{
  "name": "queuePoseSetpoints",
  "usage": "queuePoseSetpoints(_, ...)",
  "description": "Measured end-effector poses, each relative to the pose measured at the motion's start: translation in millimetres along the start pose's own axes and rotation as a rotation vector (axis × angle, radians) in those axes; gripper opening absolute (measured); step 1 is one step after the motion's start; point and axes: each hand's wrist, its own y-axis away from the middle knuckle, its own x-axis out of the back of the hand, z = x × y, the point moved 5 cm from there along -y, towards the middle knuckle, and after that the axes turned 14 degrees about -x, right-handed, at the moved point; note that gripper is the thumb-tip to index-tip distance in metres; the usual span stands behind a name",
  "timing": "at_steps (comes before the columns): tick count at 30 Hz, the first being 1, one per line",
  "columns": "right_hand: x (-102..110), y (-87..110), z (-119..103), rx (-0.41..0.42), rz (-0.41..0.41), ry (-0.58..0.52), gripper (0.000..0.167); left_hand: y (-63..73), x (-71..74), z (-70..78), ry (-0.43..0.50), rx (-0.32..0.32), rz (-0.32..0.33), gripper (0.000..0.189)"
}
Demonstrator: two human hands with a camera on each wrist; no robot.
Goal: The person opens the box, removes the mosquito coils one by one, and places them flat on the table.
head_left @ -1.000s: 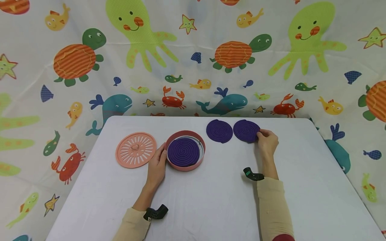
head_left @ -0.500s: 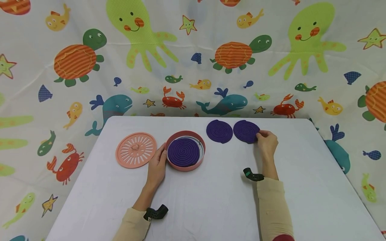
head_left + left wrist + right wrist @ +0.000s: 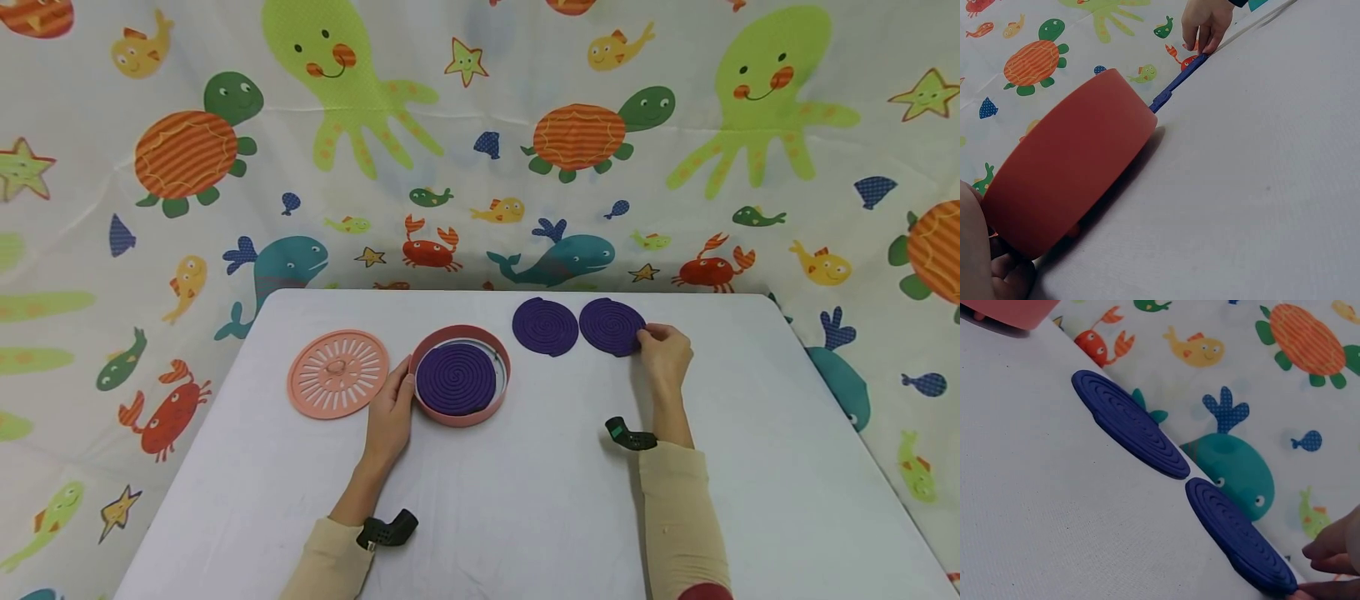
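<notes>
My left hand (image 3: 390,412) holds the left side of a round pinkish-red mosquito coil box (image 3: 460,419), thumb at the wall. The left wrist view shows the box's side wall (image 3: 1079,156) and curled fingers (image 3: 1015,275) low beside it. Inside the box lies a purple spiral mosquito coil (image 3: 456,379). Two more such coils lie flat near the table's back edge, a left coil (image 3: 545,327) and a right coil (image 3: 612,327). My right hand (image 3: 665,358) pinches the right coil's outer edge, also visible in the right wrist view, where fingertips (image 3: 1302,594) meet that coil (image 3: 1241,537).
A slotted salmon-pink lid (image 3: 337,400) with a small raised centre lies left of the box, close to my left hand. The white table (image 3: 517,508) runs back to a hanging cloth (image 3: 450,125) printed with sea animals.
</notes>
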Motion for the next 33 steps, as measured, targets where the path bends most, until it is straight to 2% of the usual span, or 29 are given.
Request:
queuePoseSetpoints(11, 2, 0.4, -3, -0.014, -0.007, 0.001, 0.036, -3.4, -1.7, -1.4, 0.031, 0.048, -0.015, 0.044)
queuePoseSetpoints(20, 4, 2.4, -6, -0.016, -0.018, -0.019, 0.038, -0.7, -0.5, -2.1, 0.012, 0.008, -0.009, 0.045)
queuePoseSetpoints(33, 6, 6.9, -15, 0.067, 0.018, -0.101, 0.039, -1.0, -0.2, 0.1, 0.024, -0.007, -0.007, 0.045)
